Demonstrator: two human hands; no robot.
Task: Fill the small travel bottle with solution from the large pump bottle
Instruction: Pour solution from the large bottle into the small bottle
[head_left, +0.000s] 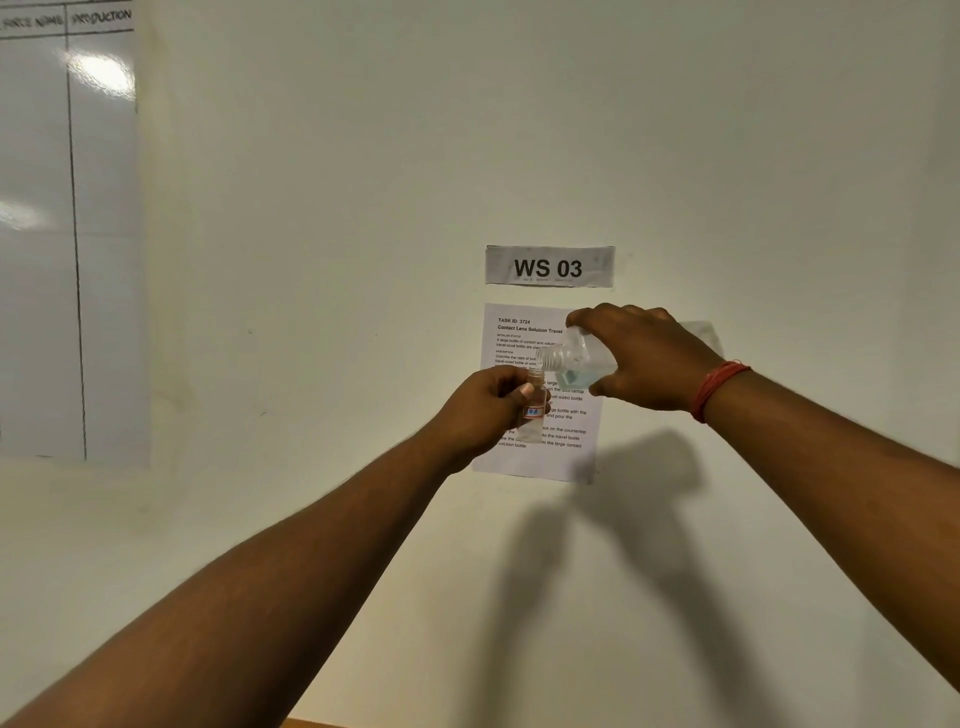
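Hands meet before a wall: the left hand (488, 410) grips the small bottle (535, 410) upright, while the right hand (644, 358) clasps the large bottle (576, 358), tipped, mouth touching the small bottle's opening.

Left hand (488, 410) grips the upright small bottle (535, 413); at two o'clock, right hand (644, 358) tips the large bottle (574, 361), mouths touching.
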